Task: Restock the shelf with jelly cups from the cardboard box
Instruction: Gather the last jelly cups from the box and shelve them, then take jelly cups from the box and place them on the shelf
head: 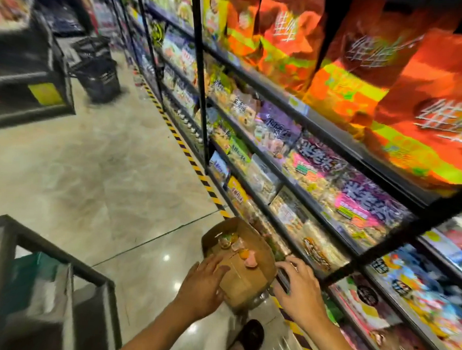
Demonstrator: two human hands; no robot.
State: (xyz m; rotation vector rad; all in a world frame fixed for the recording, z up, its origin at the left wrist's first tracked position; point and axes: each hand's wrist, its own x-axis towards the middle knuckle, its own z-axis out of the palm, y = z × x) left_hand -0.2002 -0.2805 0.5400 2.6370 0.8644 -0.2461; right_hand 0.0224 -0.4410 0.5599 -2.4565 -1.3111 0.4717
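shop aisle | shelves [290, 174] of packaged snacks [426, 109] | stacked baskets [96, 73]

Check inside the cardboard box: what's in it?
A few loose jelly cups, green, orange and pink, lie in the cardboard box. The left hand covers the near corner; anything under it is hidden.

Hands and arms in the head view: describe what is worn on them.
The left hand and right hand are both bare: no gloves, and no ring or watch that this blurred frame shows. The left forearm and right forearm are bare too, with no sleeve in view down to the bottom edge.
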